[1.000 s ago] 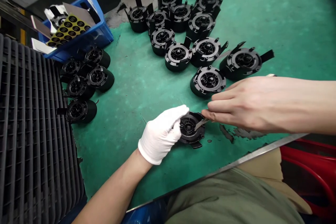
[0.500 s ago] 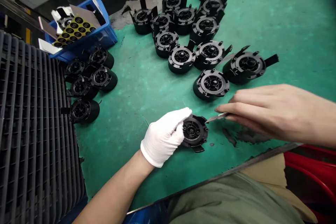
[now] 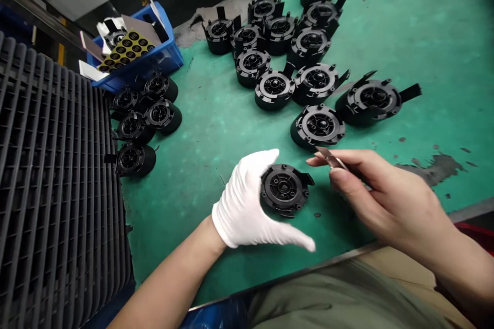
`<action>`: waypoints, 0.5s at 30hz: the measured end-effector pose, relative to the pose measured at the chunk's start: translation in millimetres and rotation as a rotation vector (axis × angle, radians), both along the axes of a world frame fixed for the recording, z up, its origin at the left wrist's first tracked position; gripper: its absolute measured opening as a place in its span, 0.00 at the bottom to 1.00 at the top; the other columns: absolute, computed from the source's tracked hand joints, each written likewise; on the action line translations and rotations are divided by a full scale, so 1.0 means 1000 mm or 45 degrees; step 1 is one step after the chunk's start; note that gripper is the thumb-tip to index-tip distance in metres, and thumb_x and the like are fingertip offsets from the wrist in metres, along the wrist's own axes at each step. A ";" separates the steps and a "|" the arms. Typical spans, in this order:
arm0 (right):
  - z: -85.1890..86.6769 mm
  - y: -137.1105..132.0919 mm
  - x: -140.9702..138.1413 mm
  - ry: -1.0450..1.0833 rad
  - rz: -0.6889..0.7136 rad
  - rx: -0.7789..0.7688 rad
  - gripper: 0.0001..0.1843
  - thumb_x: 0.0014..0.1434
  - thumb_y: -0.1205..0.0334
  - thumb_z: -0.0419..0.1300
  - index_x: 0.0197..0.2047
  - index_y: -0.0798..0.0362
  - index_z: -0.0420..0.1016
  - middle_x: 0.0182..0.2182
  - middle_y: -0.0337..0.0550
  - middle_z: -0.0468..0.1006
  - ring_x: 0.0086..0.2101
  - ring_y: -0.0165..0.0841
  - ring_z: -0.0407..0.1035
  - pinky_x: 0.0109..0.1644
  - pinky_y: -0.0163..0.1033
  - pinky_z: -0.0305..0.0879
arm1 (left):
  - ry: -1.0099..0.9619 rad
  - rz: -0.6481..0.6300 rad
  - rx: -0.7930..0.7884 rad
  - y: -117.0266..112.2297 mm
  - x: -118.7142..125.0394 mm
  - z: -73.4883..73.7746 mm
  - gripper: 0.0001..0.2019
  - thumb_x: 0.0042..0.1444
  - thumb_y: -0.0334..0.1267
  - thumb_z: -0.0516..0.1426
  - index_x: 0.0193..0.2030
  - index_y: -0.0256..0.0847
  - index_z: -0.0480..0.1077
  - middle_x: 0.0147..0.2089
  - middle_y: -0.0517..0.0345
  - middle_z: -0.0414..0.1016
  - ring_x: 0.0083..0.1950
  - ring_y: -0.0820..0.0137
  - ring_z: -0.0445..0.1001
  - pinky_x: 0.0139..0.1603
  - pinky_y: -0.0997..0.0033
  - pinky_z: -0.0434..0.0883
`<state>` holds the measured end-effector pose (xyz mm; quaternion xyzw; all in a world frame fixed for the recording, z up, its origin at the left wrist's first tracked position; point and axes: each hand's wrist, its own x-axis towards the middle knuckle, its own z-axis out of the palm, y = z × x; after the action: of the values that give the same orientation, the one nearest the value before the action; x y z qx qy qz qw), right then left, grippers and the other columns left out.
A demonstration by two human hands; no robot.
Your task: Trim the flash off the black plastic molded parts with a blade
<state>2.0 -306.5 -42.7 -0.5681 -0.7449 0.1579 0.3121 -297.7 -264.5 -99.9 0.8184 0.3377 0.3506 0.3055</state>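
Observation:
My left hand (image 3: 250, 205), in a white glove, is spread wide around the left side of a round black plastic part (image 3: 284, 188). Its thumb stretches out below the part, and the other fingers lie along the upper left. The part sits on the green tabletop with its ribbed face up and short tabs at its rim. To the right, my bare right hand (image 3: 386, 195) pinches a small knife blade (image 3: 328, 157) between thumb and fingers. The blade points up and left, apart from the part.
Several similar black parts (image 3: 275, 87) stand across the back of the table, and another group (image 3: 164, 114) at the left. A blue bin (image 3: 170, 51) holds a yellow sticker sheet (image 3: 129, 51). A black slatted rack (image 3: 57, 180) borders the left edge.
My left hand has let go of the black part and spread its thumb away. My right hand has turned over, bringing the blade up and away from the part's edge.

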 end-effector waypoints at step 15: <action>-0.003 -0.031 -0.002 0.116 0.164 -0.090 0.17 0.89 0.63 0.63 0.72 0.37 0.84 0.55 0.38 0.98 0.44 0.39 0.94 0.49 0.40 0.89 | -0.006 -0.019 -0.037 0.003 0.003 0.006 0.33 0.83 0.37 0.65 0.90 0.47 0.68 0.77 0.37 0.88 0.77 0.48 0.91 0.82 0.42 0.90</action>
<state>-0.2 -337.0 -46.1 -0.5218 -0.7590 0.2294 0.3146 -295.0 -261.8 -93.7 0.8154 0.3360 0.3454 0.3209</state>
